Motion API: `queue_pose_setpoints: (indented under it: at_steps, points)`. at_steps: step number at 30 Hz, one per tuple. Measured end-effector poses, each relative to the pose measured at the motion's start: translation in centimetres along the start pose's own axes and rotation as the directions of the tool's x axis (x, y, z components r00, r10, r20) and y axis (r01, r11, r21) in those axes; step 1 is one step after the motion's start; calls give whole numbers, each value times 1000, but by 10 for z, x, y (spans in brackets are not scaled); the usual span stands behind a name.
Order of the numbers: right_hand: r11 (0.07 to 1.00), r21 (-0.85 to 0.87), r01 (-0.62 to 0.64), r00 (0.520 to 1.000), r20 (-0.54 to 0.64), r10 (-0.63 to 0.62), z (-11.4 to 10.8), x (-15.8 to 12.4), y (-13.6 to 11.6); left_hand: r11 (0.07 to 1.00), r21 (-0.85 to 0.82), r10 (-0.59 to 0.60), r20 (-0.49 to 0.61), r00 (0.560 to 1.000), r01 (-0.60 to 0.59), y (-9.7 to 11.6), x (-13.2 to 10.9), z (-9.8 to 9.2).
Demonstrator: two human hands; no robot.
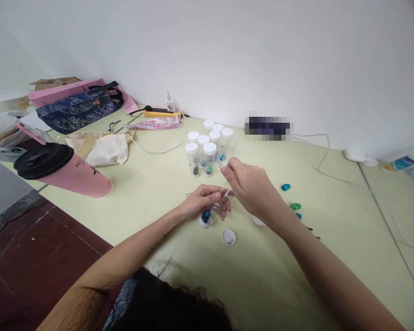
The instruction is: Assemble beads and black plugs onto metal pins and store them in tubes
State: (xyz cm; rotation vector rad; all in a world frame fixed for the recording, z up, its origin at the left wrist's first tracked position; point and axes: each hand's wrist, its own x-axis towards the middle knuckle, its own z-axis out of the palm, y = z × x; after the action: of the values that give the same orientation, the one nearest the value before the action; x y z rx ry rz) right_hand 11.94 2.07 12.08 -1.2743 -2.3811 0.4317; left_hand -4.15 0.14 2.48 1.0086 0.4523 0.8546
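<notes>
Near the middle of the frame we see the left hand [205,197] grasping a clear tube [214,217], which tilts with its white end [204,224] toward the lower left and a shiny blue piece [206,215] inside that end. The right hand [253,186] is curled, thumb against fingers, over the tube's upper end; we cannot tell what it pinches there. Just below the hands, a white cap [229,236] lies on the counter [331,271], and another white round piece [258,221] shows partly under the right wrist.

Above the hands, at center, we find a cluster of capped vials [209,161] standing upright and close together, some with blue, green or dark pieces inside. Right of center, beside the right forearm, lie a blue piece [285,187], a green piece [296,206], a second blue one [298,215] partly hidden by the arm, and small dark bits [309,229].

On the left of the frame we have a pink cup [84,177] with a black lid, tipped in view, near a cream cloth pouch [112,149]. Farther toward the upper left sits a patterned blue bag [79,112].
</notes>
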Motion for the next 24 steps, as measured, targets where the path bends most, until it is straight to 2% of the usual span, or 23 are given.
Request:
queue_pose_setpoints:
  at_steps: [11,17,24]
  points:
    - [977,-209,37,994,109,-15,4,-2,-9,998,-30,51,-67,996,-53,-13,1,10]
    - [904,-412,116,983,178,-45,6,-3,-13,996,-63,52,-102,993,-59,-16,0,11]
    - [914,-384,134,978,202,-58,5,-6,-15,995,-102,9,-122,993,-21,-19,-3,16]
